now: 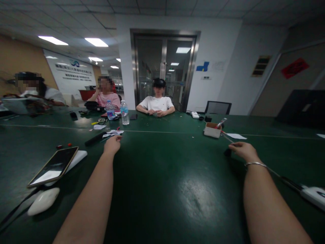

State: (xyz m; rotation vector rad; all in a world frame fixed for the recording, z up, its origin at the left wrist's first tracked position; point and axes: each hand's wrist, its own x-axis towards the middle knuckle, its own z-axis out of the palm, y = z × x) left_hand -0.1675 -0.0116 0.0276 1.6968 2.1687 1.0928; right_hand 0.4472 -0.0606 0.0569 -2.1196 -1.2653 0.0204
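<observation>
Extending 2 bare forearms over a glossy dark green tabletop. Nearest, short of the left hand and to its left: a smooth white rounded object; just past it, a dark-screened smartphone with a gold-coloured edge, resting over a flat white object. Nearest, short of the right hand and to its right: a white oblong plastic device. A silver-coloured metal bangle encircles the right wrist.

Right hand: thumb and fingers drawn together by the near end of a thin pale strand; cannot tell whether it is gripped. A small black block sits just left of these fingers, contact unclear.

Left hand: fingers loosely curled, tips beside crumpled white papers; cannot tell whether anything is pinched. A long black object lies just left of this hand.

Beyond the right hand, to its left: an open-topped pale cardboard box with a slim pen-like item leaning out.

Farther beyond the left hand: 2 clear plastic bottles, upright. Farthest, between both hands: a seated person in a white T-shirt, then a metal-framed glass double door.
</observation>
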